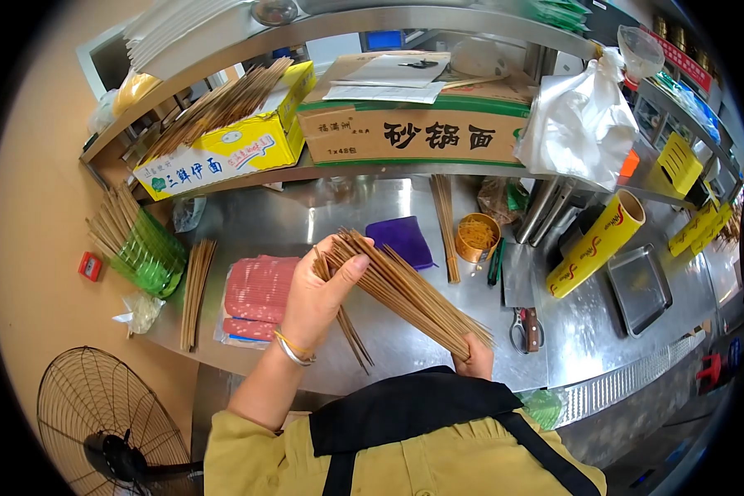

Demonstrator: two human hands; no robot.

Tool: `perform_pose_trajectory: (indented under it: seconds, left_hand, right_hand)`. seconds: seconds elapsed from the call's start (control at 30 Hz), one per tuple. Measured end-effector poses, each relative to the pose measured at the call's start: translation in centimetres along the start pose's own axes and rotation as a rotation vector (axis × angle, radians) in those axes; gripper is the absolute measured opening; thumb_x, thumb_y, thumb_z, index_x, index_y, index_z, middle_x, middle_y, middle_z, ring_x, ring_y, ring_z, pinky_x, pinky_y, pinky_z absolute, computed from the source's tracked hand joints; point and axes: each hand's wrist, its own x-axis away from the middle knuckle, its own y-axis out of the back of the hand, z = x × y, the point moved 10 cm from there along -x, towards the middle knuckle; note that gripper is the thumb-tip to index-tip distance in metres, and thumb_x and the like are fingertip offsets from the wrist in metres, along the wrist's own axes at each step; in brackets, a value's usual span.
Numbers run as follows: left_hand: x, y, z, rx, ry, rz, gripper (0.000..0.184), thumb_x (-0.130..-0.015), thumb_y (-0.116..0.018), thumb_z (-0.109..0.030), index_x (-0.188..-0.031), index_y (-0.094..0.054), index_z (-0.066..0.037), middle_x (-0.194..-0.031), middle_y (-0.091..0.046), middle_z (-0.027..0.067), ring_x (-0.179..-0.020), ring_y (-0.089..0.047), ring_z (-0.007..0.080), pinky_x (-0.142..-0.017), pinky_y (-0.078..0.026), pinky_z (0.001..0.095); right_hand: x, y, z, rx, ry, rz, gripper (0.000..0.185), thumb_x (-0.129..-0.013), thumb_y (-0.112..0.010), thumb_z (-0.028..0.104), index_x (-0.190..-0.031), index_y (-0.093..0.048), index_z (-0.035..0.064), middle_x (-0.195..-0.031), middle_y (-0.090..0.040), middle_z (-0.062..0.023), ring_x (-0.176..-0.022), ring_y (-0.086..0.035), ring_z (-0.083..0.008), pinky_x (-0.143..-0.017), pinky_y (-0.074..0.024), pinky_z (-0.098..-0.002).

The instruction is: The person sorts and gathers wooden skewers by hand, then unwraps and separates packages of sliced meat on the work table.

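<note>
A thick bundle of brown wooden skewers [413, 289] slants across in front of my chest, above the steel counter. My left hand [318, 289] is closed around its upper end, thumb across the sticks, and a few separate skewers [354, 337] hang down from the same hand. Around the lower right end my right hand [474, 360] is closed; its fingers are partly hidden. Behind my left hand lies a pack of pink sliced meat [260, 289] on the counter. A purple cloth [401, 241] lies just beyond the bundle.
More skewers lie at left [197, 293] and at the back [445, 227]. A green basket of skewers [153, 256], an orange tub [477, 236], scissors [525, 331], a yellow film roll [595, 244] and a metal tray [639, 289] surround the work area. A fan [112, 430] stands at lower left.
</note>
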Motion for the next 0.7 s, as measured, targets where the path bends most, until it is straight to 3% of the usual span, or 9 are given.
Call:
perform_pose_trajectory:
  seconds: [0.3,0.37,0.4,0.47,0.6,0.67,0.7]
  left_hand:
    - [0.3,-0.1,0.2,0.023,0.02,0.025,0.026,-0.085,-0.062,-0.018,-0.105,-0.058,-0.002,-0.073,-0.052,-0.0061,-0.049,-0.029,-0.0001,-0.043,-0.021,0.0171]
    - [0.4,0.0,0.0,-0.002,0.006,0.018,0.022,-0.085,-0.062,-0.017,-0.101,-0.059,-0.003,-0.071,-0.051,-0.006,-0.049,-0.03,-0.0001,-0.043,-0.022,0.0171]
    - [0.4,0.2,0.0,-0.001,0.005,0.017,0.022,-0.085,-0.062,-0.017,-0.101,-0.059,-0.003,-0.071,-0.051,-0.006,-0.049,-0.03,-0.0001,-0.043,-0.022,0.0171]
    - [0.5,0.0,-0.3,-0.009,0.008,0.07,0.012,-0.086,-0.062,-0.014,-0.091,-0.06,-0.003,-0.082,-0.059,-0.0044,-0.075,-0.049,0.0023,-0.068,-0.041,0.0186]
    - [0.6,0.0,-0.7,-0.029,0.013,0.05,0.01,-0.085,-0.063,-0.013,-0.086,-0.06,-0.003,-0.079,-0.059,-0.0052,-0.072,-0.049,0.0017,-0.067,-0.041,0.0182]
    - [0.6,0.1,-0.5,-0.022,0.023,0.061,0.009,-0.085,-0.063,-0.012,-0.086,-0.06,-0.003,-0.078,-0.059,-0.0051,-0.072,-0.049,0.0012,-0.067,-0.041,0.018]
    - [0.6,0.2,-0.5,-0.021,0.022,0.06,0.009,-0.085,-0.063,-0.012,-0.086,-0.06,-0.003,-0.078,-0.059,-0.0051,-0.072,-0.049,0.0012,-0.067,-0.041,0.018]
  right_hand:
    - [0.2,-1.3,0.8,-0.102,0.013,0.125,0.013,-0.071,-0.067,0.006,-0.081,-0.059,0.0057,-0.073,-0.061,-0.0142,-0.071,-0.062,-0.0311,-0.062,-0.047,-0.0337]
    - [0.8,-2.7,-0.7,-0.222,-0.206,0.254,0.01,-0.073,-0.065,0.004,-0.08,-0.059,0.0044,-0.07,-0.061,-0.0114,-0.068,-0.063,-0.0224,-0.062,-0.0465,-0.0289]
    - [1.0,-2.8,-0.9,-0.221,-0.205,0.255,0.01,-0.073,-0.065,0.004,-0.08,-0.059,0.0044,-0.07,-0.061,-0.0114,-0.068,-0.063,-0.0224,-0.062,-0.0465,-0.0289]
    - [1.7,-4.3,-1.4,-0.386,-0.236,0.348,0.009,-0.075,-0.065,0.004,-0.083,-0.059,0.0039,-0.071,-0.061,-0.0074,-0.068,-0.06,-0.013,-0.063,-0.0456,-0.025]
    - [2.0,-5.0,-0.8,-0.485,-0.205,0.423,0.012,-0.076,-0.065,0.003,-0.086,-0.06,0.0033,-0.072,-0.06,-0.0048,-0.069,-0.057,-0.0093,-0.065,-0.045,-0.0236]
    - [2.2,-5.3,-0.3,-0.508,-0.198,0.493,0.014,-0.083,-0.065,0.009,-0.094,-0.059,0.001,-0.075,-0.052,0.0036,-0.069,-0.047,-0.0051,-0.062,-0.0399,-0.021]
    - [2.3,-5.4,-0.4,-0.507,-0.198,0.494,0.014,-0.083,-0.065,0.009,-0.094,-0.059,0.001,-0.075,-0.052,0.0036,-0.069,-0.047,-0.0051,-0.062,-0.0399,-0.021]
